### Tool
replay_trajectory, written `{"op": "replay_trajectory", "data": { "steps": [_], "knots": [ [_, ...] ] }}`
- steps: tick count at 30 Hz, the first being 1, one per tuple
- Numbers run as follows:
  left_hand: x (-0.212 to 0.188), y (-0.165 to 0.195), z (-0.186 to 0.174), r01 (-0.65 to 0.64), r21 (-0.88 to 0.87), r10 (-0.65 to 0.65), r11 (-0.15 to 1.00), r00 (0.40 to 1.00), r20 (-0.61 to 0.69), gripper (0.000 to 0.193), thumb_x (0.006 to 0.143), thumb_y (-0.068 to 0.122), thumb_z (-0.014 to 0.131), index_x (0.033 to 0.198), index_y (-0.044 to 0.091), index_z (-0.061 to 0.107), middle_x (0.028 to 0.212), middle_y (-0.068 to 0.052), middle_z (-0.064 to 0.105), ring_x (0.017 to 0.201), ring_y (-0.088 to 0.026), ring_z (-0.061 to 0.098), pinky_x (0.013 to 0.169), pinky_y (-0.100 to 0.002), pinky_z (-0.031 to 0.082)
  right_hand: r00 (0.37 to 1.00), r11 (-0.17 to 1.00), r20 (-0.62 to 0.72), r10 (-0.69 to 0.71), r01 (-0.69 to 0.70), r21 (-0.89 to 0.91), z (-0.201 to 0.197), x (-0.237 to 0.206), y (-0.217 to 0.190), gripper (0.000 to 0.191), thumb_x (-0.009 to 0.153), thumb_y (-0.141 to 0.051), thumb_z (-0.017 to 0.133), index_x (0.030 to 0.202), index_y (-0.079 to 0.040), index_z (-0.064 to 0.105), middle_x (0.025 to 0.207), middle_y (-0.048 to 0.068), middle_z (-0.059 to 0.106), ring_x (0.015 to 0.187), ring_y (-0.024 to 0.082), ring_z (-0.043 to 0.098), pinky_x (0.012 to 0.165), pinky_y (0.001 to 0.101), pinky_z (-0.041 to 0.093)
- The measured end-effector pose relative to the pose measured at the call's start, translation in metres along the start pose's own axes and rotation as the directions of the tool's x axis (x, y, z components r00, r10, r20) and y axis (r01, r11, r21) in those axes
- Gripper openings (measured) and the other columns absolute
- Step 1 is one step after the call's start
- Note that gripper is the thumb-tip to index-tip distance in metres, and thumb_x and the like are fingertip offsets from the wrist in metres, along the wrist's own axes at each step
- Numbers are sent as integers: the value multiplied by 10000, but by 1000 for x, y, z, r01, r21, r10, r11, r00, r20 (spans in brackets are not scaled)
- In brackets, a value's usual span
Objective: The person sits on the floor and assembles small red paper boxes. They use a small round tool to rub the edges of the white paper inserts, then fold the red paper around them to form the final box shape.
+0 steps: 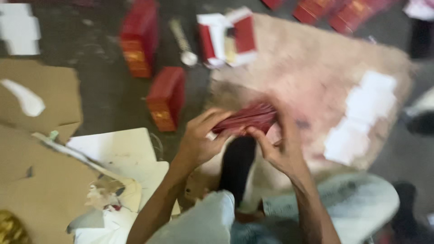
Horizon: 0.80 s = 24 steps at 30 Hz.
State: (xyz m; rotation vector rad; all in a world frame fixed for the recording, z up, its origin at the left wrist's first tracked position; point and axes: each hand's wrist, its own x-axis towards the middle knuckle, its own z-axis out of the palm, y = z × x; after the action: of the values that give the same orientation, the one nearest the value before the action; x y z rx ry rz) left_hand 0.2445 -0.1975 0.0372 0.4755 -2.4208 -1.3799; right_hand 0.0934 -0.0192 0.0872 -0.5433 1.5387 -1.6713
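A flat, dark red, flexible-looking card piece [246,118] was gripped at its ends by the left hand [199,140] and right hand [280,147], in front of the brown cardboard sheet [312,77]; it seemed light, bendable, best held by its edges.

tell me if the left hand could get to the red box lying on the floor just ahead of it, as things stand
Probably yes, but not right away. The red box lies on open dark floor just beyond the left hand, with nothing between. That hand, though, is gripping a dark red flat piece together with the right hand.
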Motion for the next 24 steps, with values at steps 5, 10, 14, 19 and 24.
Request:
{"op": "replay_trajectory", "data": {
  "steps": [5,10,14,19,24],
  "knots": [
    [12,7,54,-149,69,131,986,967,217,632,745,-45,777,1348,39,609,1330,-136,615,1069,-315,704,884,-367,594,628,752,-452,-634,362,-551,-9,-87,14,720,861,-70,694,1521,-6,413,1538,199,449,1423,323,436,1135,585,333],
    [13,3,86,-27,-40,35,999,975,219,668,758,-60,783,1388,52,592,1420,-183,593,1337,-364,596,1117,-403,512,986,136,-50,-159,-28,-990,-6,-72,85,829,775,-105,694,1538,1,387,1616,240,345,1519,402,299,1152,739,191],
    [5,-2,100,178,-195,-112,965,945,307,692,774,65,876,1401,61,583,1452,-184,580,1385,-349,557,1154,-398,458,898,148,76,-433,154,-977,-14,-84,108,810,920,-101,712,1638,-51,342,1683,194,276,1595,369,233,1266,668,166],
    [4,-11,110,-75,-80,90,994,978,191,813,726,81,915,1434,17,521,1474,-224,517,1433,-417,418,1201,-484,300,954,693,-83,-287,147,-706,-30,-41,120,993,814,24,632,1674,-105,155,1707,183,284,1612,342,253,1310,564,166],
    [-7,-7,126,101,-166,-79,981,987,138,690,786,5,805,1398,33,489,1511,-233,453,1470,-383,423,1211,-454,356,898,974,-386,-211,226,-8,-34,-43,134,1000,951,25,601,1665,-132,-81,1742,189,188,1583,303,358,1288,446,321]
  ]
}}
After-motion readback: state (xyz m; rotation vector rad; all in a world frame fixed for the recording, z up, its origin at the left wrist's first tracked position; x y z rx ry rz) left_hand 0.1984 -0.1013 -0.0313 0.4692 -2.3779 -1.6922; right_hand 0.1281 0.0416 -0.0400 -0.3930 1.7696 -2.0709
